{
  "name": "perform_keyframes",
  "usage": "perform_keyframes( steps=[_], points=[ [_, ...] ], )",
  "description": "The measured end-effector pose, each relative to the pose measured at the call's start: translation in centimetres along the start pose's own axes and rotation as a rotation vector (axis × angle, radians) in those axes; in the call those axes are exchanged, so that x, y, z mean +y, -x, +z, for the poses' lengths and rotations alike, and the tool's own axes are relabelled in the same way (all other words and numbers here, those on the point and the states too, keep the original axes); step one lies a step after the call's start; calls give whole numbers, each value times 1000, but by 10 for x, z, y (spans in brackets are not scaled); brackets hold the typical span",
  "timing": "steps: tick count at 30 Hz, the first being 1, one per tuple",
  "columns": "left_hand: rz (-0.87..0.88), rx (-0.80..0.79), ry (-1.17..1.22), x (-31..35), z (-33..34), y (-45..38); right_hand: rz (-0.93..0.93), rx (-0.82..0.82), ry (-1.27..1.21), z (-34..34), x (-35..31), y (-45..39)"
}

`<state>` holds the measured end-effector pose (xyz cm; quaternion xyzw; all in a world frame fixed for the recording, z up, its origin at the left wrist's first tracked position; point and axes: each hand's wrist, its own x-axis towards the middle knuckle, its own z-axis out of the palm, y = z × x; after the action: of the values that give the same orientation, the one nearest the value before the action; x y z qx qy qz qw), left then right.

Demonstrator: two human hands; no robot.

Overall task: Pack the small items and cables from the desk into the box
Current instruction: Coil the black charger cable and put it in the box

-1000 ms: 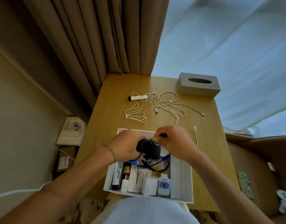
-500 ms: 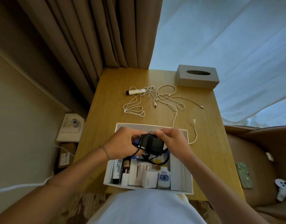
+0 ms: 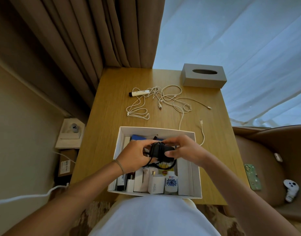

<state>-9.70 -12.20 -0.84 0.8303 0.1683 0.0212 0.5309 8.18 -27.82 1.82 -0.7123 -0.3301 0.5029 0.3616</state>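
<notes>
Now the black adapter [image 3: 160,151] sits lower than it did 1 second ago; then it was held up over the near half of the box [image 3: 155,129], and at this moment it is down between the walls, over the blue item and the yellow packet, with its cord wound around the body and a loop trailing beneath. Both hands have sunk with it; the left hand [image 3: 135,156] clasps its left side, and the right hand [image 3: 182,149] pinches the right side, fingers [image 3: 170,153] closed on the casing, so neither has let go. My reading is that the winding is done and the adapter is being set among the things already packed: a 120W charger [image 3: 155,185], a small white bottle [image 3: 171,183] and other slim boxes along the near wall. Still out on the counter [image 3: 112,106] lie the tangled white cables [image 3: 165,99], 1 running over the far rim into the box, and a white tube [image 3: 140,93]; those remain to be packed. A grey tissue box [image 3: 204,75] stands at the far corner.
</notes>
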Motion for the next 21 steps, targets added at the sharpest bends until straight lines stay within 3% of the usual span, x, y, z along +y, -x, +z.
perform_keyframes(
  steps=[8, 12, 16, 21],
  points=[
    [-207, -143, -173, -19, -5, -1, 172, 245, 272, 17, 32, -4],
    [-106, -120, -404, -21, 11, 0, 195, 356, 389, 30, 43, -12],
    [-18, -93, -628, -24, 26, -2, 205, 365, 440, 40, 57, -12],
    [12, -87, -660, -30, 33, -1, 69, 405, 718, 48, 62, -4]
  ],
)
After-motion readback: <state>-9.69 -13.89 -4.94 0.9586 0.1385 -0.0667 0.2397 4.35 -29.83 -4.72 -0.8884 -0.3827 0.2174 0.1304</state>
